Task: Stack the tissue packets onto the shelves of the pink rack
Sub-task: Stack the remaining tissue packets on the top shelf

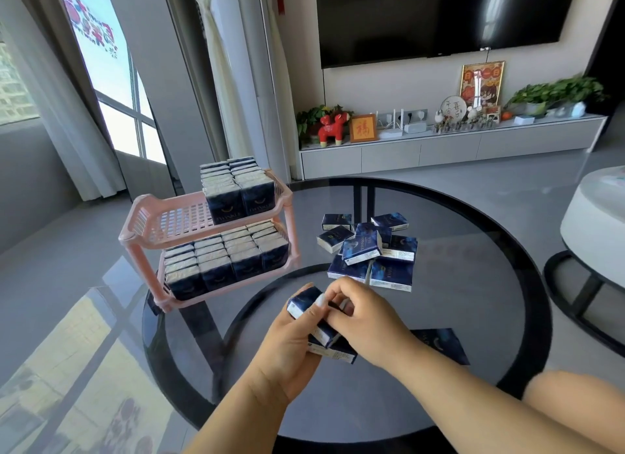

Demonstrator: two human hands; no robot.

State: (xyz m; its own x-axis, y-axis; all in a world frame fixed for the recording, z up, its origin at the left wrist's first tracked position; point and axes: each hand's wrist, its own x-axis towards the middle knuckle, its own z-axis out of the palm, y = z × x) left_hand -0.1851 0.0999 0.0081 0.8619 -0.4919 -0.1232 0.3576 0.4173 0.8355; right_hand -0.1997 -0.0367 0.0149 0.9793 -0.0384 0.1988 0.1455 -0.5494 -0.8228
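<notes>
From the head view, both hands meet low over the round dark glass table. The left hand cradles a small stack of dark blue tissue packets, its fingers curled round them, while the right hand pinches the top of that same stack, seemingly squaring it up. To the left stands the two-tier pink plastic rack: its lower shelf looks packed full with upright packets, and its upper shelf holds a block of them at the right end, with bare slats on the left. A loose heap of blue packets lies just beyond the hands. I judge this the gather-and-align step, well past halfway. Next, the handful wants carrying up and left and setting upright beside the upper block.
</notes>
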